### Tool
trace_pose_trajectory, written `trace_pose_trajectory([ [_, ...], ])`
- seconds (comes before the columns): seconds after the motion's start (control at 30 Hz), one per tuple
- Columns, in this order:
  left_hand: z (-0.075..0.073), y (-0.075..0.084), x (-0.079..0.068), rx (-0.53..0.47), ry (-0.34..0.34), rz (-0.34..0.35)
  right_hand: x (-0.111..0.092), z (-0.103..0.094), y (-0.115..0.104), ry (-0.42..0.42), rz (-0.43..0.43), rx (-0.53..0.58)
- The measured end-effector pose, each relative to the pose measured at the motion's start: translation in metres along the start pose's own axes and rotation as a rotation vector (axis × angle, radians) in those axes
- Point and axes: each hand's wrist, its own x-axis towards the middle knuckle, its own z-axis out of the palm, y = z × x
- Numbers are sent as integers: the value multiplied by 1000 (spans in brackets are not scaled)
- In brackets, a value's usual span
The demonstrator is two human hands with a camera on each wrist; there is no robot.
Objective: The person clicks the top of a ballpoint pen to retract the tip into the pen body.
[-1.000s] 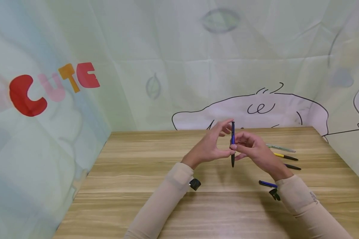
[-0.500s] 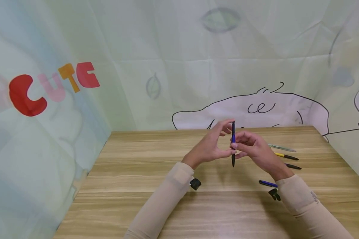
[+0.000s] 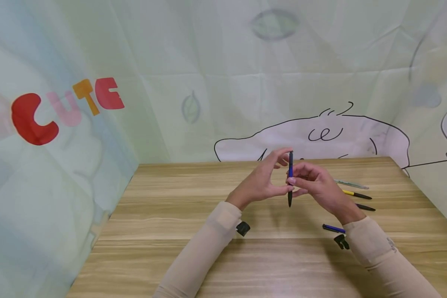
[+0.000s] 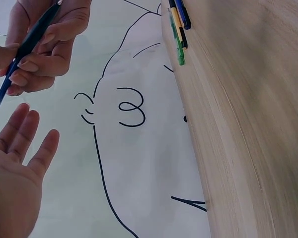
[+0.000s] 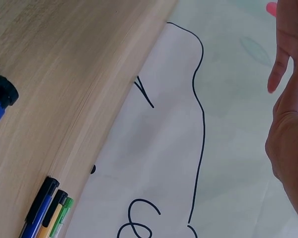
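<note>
Above the table, a blue and black click pen (image 3: 290, 165) stands nearly upright between both hands, its black tip downward. My right hand (image 3: 322, 188) pinches the middle of its barrel between thumb and fingers. My left hand (image 3: 260, 180) arches around the pen from the other side: its index fingertip rests on the top end and its thumb touches the barrel lower down. In the left wrist view the same pen (image 4: 35, 37) slants across the fingers, and the left hand's other fingers (image 4: 25, 134) extend away from it.
On the wooden table (image 3: 179, 215) a blue pen (image 3: 334, 228) lies beside the right wrist. Farther back lie a dark-ended pen (image 3: 366, 207), a yellow and black pen (image 3: 357, 194) and a clear green pen (image 3: 352, 184), partly behind the right hand. A printed cloth (image 3: 208, 49) surrounds the table.
Both hands keep their places on the pen. Only a very slight shift and tilt of the pen shows.
</note>
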Motion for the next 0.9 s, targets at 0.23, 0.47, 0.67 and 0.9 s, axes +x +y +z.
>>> trace_pose_trajectory([
  [0.23, 0, 0, 0, 5, -6, -6, 0, 0, 0, 0, 2, 8],
  [0.47, 0, 1, -2, 21, -7, -22, 0, 1, 1, -6, 12, 9],
  [0.67, -2, 1, -3, 23, -7, -21, 0, 2, 2, -10, 6, 5],
  [0.9, -4, 2, -2, 20, -7, -14, 1, 4, 2, -15, 6, 1],
])
